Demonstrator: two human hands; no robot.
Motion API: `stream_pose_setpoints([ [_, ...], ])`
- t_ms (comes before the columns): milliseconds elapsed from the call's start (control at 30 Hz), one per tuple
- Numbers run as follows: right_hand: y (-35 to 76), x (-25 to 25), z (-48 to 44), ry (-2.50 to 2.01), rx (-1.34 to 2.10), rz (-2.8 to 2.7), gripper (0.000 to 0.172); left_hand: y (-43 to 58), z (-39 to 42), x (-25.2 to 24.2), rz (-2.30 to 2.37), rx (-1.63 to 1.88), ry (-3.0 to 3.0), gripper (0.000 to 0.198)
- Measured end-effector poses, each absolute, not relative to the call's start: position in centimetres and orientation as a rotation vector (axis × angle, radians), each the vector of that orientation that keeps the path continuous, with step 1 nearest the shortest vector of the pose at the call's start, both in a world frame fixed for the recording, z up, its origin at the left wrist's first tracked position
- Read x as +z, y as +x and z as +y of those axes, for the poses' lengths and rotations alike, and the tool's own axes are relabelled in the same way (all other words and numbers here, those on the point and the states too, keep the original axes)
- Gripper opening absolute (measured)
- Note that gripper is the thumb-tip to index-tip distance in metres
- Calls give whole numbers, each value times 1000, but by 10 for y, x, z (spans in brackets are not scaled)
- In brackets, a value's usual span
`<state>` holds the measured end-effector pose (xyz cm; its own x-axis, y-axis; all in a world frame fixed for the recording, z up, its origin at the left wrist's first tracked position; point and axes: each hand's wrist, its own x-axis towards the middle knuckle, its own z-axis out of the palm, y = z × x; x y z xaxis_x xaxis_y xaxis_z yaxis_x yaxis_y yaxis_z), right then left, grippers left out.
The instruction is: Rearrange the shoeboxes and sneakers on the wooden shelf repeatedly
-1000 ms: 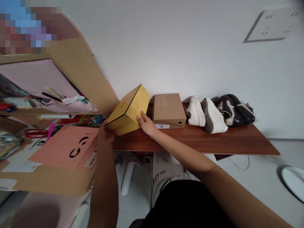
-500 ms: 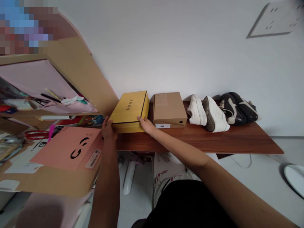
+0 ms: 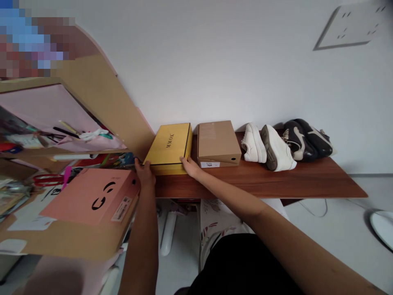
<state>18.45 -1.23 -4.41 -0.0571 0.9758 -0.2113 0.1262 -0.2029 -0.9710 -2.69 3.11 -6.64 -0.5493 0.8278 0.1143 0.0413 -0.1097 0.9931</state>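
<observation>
While the yellow box (image 3: 167, 143) lies left of centre on the tabletop (image 3: 307, 184), its long axis apparently running up the frame, the right hand (image 3: 192, 168) clasps its lower-right corner; the left hand (image 3: 146, 173) touches the lower-left, its grip unclear.

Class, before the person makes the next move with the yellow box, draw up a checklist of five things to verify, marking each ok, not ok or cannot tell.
1. Both hands at the box: ok. The left hand is at the near left corner of the yellow box, the right hand at the near right.
2. Box lying lid up on the wooden board: ok.
3. Gap to the brown box: ok, narrow but visible.
4. Neighbouring white shoes both upright: not ok. The right-hand white shoe is tipped, its sole showing.
5. Anything inside the yellow box: cannot tell, the lid is on.
</observation>
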Motion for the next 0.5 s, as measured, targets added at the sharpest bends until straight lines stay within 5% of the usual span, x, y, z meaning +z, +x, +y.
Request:
stream_pose_setpoints([
  [133, 195, -37, -31, -1386, 1325, -1301, 86, -25, 21, -59, 1656, 1712, 1033, 81],
  [333, 268, -16, -75, -1241, 1148, -1242, 76, 24, -19, -26, 1996, 1721, 1217, 72],
  [500, 353, -5, -68, -1305, 879, -1172, 66, 113, -49, -40, 1407, 1577, 1419, 56],
])
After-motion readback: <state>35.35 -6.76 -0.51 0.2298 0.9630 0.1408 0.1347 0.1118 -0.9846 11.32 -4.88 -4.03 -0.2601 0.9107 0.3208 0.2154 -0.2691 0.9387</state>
